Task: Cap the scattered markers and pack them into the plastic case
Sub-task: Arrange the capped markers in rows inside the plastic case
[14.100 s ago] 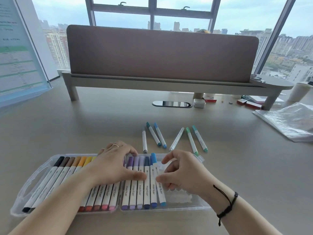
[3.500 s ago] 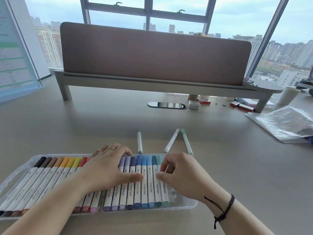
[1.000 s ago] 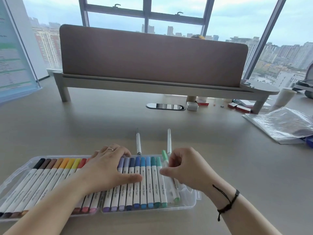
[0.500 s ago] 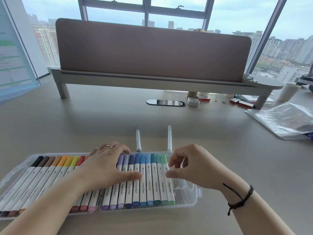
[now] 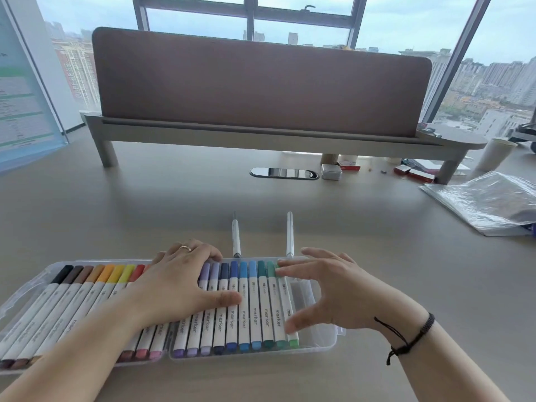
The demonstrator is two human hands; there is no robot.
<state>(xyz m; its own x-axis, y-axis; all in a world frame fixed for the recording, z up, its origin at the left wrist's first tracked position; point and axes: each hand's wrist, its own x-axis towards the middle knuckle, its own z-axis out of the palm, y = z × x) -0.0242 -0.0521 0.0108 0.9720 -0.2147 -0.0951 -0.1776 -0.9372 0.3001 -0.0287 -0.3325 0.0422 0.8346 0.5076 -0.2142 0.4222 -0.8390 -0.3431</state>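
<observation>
The markers point(image 5: 252, 306) are laid in the case point(image 5: 324, 340) on the worktop point(image 5: 145, 204). They are pressed flat by the left hand point(image 5: 179, 285); the right hand point(image 5: 333, 288) is spread open at the green end.

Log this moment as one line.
left hand pressing packed markers | right hand open over case | two markers outside

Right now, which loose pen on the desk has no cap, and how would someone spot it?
Start at the clear plastic case of markers on the desk. Two white pens lie just beyond its far edge. The uncapped pen is the one nearer the left hand, showing a thin dark tip; its neighbour ends blunt and white.
</observation>
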